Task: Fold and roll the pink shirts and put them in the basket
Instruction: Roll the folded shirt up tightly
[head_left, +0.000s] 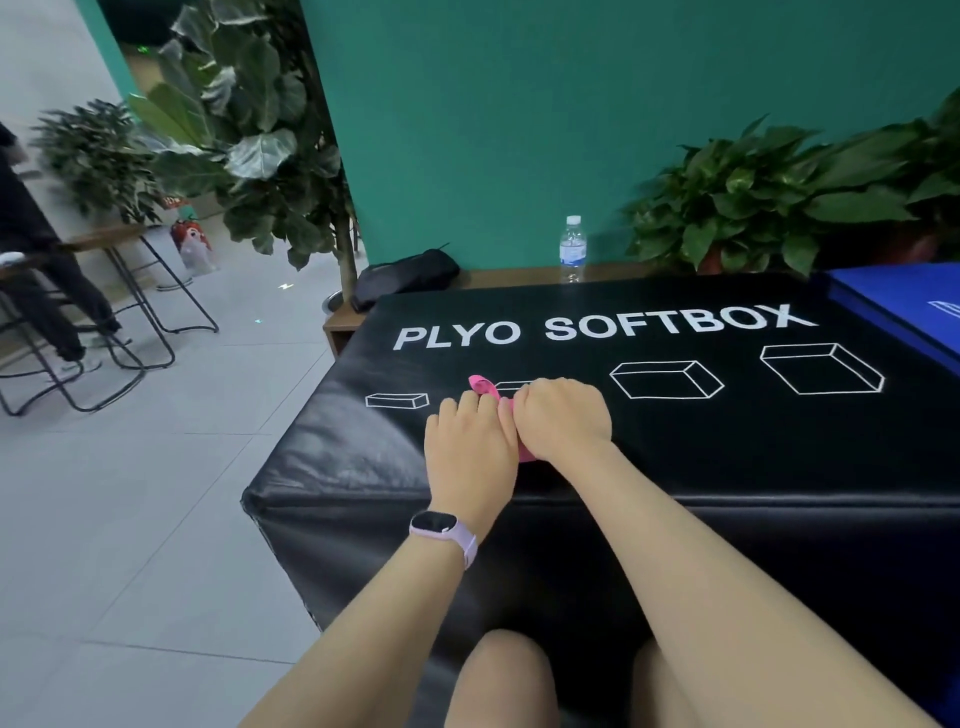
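Rolling step: left hand (470, 447) and right hand (563, 418) curled over pink shirt (482, 385) on black table (727, 447), gripping. Next: tighten roll; basket unseen.

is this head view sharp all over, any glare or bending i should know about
Head view: the hands, left hand and right hand, and the pink shirt are fairly sharp; the plants smear toward the edges; wide-angle bending curves the black box; soft glare sits on its near-left corner.
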